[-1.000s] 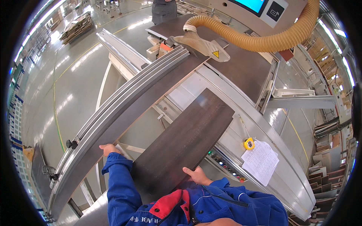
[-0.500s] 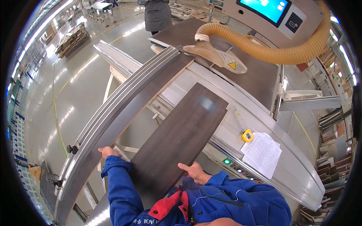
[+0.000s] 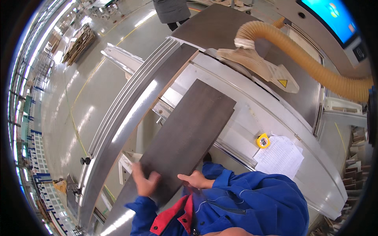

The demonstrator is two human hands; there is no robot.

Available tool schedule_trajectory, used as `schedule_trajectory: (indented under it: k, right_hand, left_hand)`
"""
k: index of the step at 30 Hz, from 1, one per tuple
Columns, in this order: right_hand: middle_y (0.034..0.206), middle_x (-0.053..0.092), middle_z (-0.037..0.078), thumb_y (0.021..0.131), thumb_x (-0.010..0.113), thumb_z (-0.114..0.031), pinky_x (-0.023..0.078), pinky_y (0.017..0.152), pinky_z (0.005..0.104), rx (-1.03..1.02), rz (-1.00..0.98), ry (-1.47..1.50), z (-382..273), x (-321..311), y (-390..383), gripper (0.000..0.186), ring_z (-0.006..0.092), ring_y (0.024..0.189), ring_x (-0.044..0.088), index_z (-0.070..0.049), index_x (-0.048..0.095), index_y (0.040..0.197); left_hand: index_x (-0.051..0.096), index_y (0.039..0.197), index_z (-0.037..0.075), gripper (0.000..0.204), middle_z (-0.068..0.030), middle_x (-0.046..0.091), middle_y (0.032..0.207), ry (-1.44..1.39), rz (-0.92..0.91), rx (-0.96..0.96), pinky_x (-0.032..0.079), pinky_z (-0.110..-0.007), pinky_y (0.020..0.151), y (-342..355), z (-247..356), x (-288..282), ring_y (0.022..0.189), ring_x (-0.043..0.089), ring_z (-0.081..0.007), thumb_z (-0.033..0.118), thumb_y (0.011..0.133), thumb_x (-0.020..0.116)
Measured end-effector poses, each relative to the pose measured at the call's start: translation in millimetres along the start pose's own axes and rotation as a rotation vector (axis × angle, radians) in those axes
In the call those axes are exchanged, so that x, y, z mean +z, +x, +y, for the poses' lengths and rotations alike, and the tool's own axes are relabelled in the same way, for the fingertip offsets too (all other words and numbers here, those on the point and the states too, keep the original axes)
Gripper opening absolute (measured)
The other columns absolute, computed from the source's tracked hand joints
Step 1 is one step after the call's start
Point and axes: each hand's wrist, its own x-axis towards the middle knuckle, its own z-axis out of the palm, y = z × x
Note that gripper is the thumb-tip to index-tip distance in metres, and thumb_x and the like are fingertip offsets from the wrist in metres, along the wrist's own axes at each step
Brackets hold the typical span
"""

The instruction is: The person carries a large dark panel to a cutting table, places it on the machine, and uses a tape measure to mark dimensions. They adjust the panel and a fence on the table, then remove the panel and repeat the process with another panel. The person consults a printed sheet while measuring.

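Observation:
A dark brown wood-grain board (image 3: 189, 118) lies slantwise in front of me, its far end over the saw's pale sliding table (image 3: 244, 122). My right hand (image 3: 197, 180) grips its right edge, thumb on top and the other fingers hidden below. Over the board's left side is my left hand (image 3: 145, 180), blurred, with thumb and fingers apart; whether it touches the surface I cannot tell. A longer dark board (image 3: 136, 114) rests along the curved-looking metal fence (image 3: 114, 104) on the left.
A yellow tape measure (image 3: 262, 141) sits beside written paper sheets (image 3: 280, 157) on the sliding table. The white saw guard (image 3: 260, 67) and its tan hose (image 3: 299, 51) are at the far right, under a screen (image 3: 328, 17). A person (image 3: 172, 11) stands beyond the machine.
My left hand has left the longer board by the fence and moved right, over the nearer board. My right hand keeps its grip. The view has shifted, with the saw guard now farther right.

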Motion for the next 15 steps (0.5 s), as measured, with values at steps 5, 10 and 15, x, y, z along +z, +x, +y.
schedule_trajectory:
  k: [5,10,15]
  right_hand:
    - [0.088,0.069,-0.001,0.100,0.077,-0.038,0.051,0.061,0.0273,-0.065,0.037,0.094,-12.8,6.6,-5.9,0.029,0.0099,0.072,0.062,-0.010,0.074,0.105]
    - [0.094,0.074,0.008,0.097,0.079,-0.044,0.055,0.061,0.0300,0.118,-0.045,-0.083,-22.4,-7.9,-8.0,0.041,0.0146,0.069,0.067,-0.007,0.074,0.113]
    - [0.099,0.073,0.008,0.098,0.078,-0.034,0.057,0.078,0.0350,-0.488,0.600,-0.351,-13.6,-108.9,-59.5,0.033,0.0179,0.089,0.070,-0.004,0.068,0.109]
  left_hand:
    - [0.032,0.164,0.004,0.118,-0.0313,0.020,0.173,0.371,-0.304,0.138,0.011,-0.066,0.129,-103.7,92.8,-4.8,0.161,0.013,-0.0546,0.044,0.069,0.091]
    - [0.039,0.160,0.003,0.078,-0.0334,0.024,0.171,0.575,-0.164,0.284,0.013,-0.069,0.129,-115.8,49.9,15.5,0.159,0.015,-0.0583,0.007,0.086,0.063]
    - [0.041,0.158,0.000,0.075,-0.0371,0.027,0.168,0.429,-0.135,0.314,0.016,-0.071,0.128,-117.5,37.6,26.4,0.157,0.018,-0.0611,0.000,0.085,0.056]
